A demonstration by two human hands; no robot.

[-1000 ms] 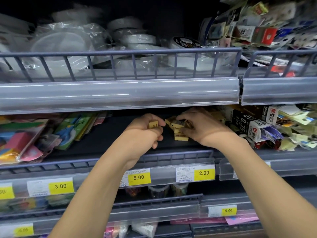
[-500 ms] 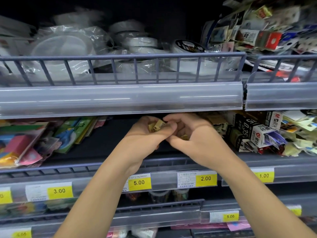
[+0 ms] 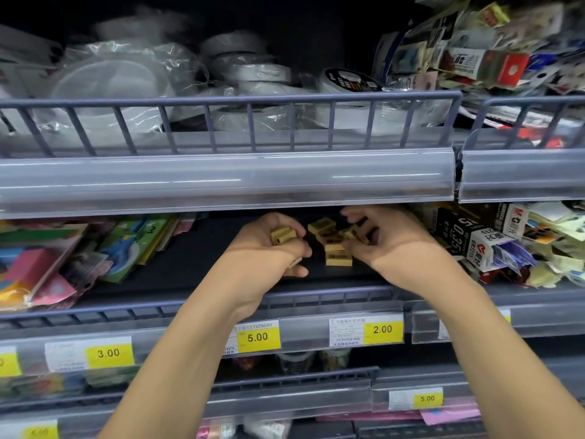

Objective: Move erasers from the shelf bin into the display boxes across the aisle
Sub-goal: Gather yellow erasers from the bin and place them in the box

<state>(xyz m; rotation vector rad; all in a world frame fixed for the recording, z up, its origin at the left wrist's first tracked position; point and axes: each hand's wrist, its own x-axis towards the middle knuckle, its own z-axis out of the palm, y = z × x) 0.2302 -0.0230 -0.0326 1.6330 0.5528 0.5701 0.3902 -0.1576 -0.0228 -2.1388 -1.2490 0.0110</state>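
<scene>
On the middle shelf point(image 3: 190, 270), left hand point(image 3: 269, 251) grips several tan erasers point(image 3: 282, 236); right hand point(image 3: 389, 245), fingers curled, touches the loose eraser pile point(image 3: 335, 248) between both hands.

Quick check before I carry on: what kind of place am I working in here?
Most likely a shop's stationery aisle: tiered shelves with yellow price tags, packaged goods behind a rail, and small tan erasers that both hands are gathering.

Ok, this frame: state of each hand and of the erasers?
Left hand: curled round several small tan erasers.
Right hand: fingers curled at the loose tan eraser pile; grip unclear.
Loose tan eraser pile: lying on the dark shelf floor.
</scene>
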